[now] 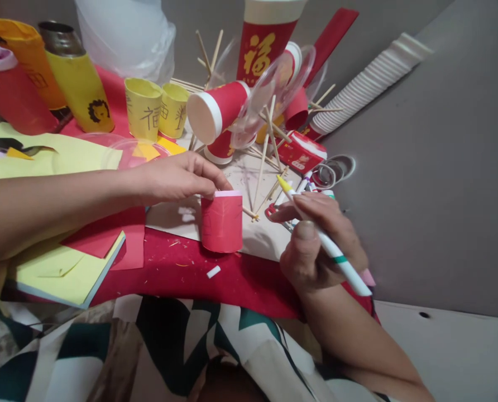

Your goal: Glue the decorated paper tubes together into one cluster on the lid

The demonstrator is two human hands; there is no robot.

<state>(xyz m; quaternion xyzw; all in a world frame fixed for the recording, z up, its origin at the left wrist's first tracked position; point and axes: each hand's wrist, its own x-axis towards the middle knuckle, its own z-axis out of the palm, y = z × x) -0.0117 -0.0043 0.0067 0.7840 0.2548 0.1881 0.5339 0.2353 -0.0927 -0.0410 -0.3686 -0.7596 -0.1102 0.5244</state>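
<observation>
My left hand is closed on the top rim of a small red paper-wrapped cup. The cup stands upright near the front of the table, with faint drawn lines on its side and a pale pink lip. To the right of the cup and apart from it, my right hand grips a white marker with a green band. Its yellow tip points up and left, toward several thin wooden sticks. A short white piece lies on the red cloth in front of the cup.
Yellow cups with black characters stand behind my left hand. Tipped red paper cups and clear plastic lids pile up at the back. A stack of white cups leans on the right wall. Yellow paper lies front left.
</observation>
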